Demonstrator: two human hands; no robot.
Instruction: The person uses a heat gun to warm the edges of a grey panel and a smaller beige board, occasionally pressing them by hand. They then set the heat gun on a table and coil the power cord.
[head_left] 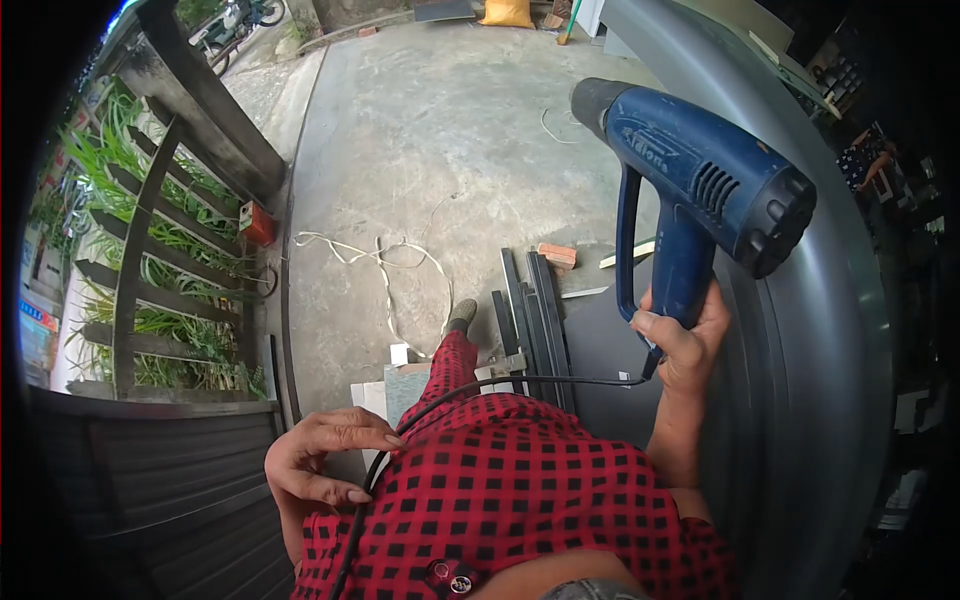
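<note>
We see one blue heat gun [700,180], right, raised, nozzle pointing far-left, our right hand [685,340] gripping its handle; one black cord [420,410], our left hand [325,460] loosely curled on it, near-left

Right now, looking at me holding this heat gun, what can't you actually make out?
All in the head view:
- Heat gun: nozzle mouth faces away, so its tip is unseen.
- Right hand: fingers wrap the handle, hiding the trigger.
- Black cord: its far end runs under the red checked shirt and off the bottom edge.
- Left hand: whether it grips the cord is unclear.
- Person at right: too small, dark.
</note>
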